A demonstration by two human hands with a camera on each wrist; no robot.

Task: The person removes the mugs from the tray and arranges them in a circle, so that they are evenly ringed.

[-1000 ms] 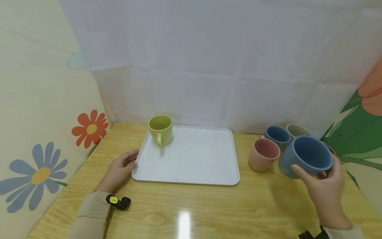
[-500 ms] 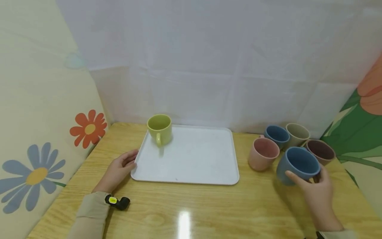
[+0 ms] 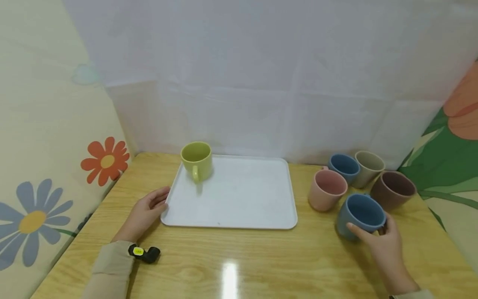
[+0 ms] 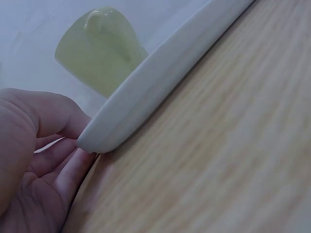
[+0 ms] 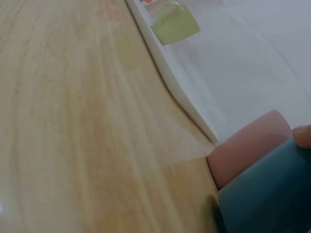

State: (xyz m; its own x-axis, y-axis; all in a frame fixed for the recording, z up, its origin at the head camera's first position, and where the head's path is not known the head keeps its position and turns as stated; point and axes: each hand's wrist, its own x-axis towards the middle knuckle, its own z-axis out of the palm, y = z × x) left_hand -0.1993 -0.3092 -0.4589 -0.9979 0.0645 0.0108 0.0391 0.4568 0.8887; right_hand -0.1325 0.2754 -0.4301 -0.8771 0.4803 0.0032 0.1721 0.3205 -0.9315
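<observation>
My right hand (image 3: 386,247) grips a large blue mug (image 3: 345,222) by its right side, thumb across the near wall. The mug stands upright, low at the tabletop, in front of a pink mug (image 3: 323,197) and a brown mug (image 3: 386,193). In the right wrist view, the blue mug (image 5: 272,194) overlaps the pink one, with a fingertip at its rim. My left hand (image 3: 147,211) holds the left edge of a white tray (image 3: 239,199), thumb and fingers meeting at its rim in the left wrist view. A yellow-green mug (image 3: 201,166) stands at the tray's back left, handle facing me.
Behind the pink mug stand a smaller blue mug (image 3: 343,166) and a beige mug (image 3: 369,170). A white cloth (image 3: 224,83) hangs along the back of the wooden table (image 3: 201,265). Flower-printed cloths flank both sides.
My right hand has brought the large blue mug left, nearer to me and down towards the table, uncovering the brown mug. The left hand stays at the tray's edge.
</observation>
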